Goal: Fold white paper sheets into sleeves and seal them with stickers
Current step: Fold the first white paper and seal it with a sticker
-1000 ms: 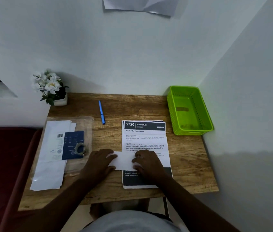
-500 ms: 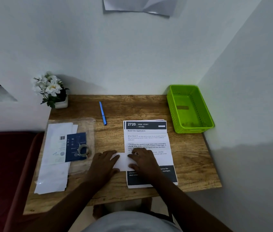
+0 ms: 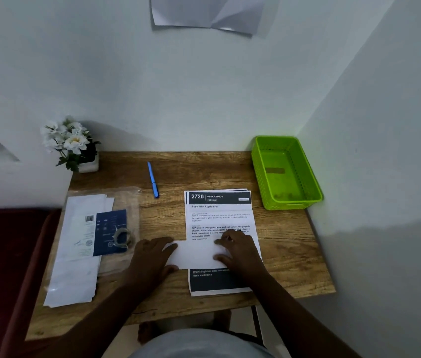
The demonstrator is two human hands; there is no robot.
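Both hands press flat on the folded white paper point(image 3: 195, 254) — left hand point(image 3: 150, 257) on its left end, right hand point(image 3: 240, 250) on its right end, fingers spread, gripping nothing. Under them lies a printed sheet point(image 3: 219, 215) — beyond the right hand, a green basket point(image 3: 285, 174)

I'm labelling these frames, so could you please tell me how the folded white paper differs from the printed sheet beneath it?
The folded paper is blank; the printed sheet carries text and dark bands. The folded paper is a short strip lying crosswise; the printed sheet is longer and runs away from the person. Both hands, left and right, press on the folded paper. Both papers lie flat on the desk.
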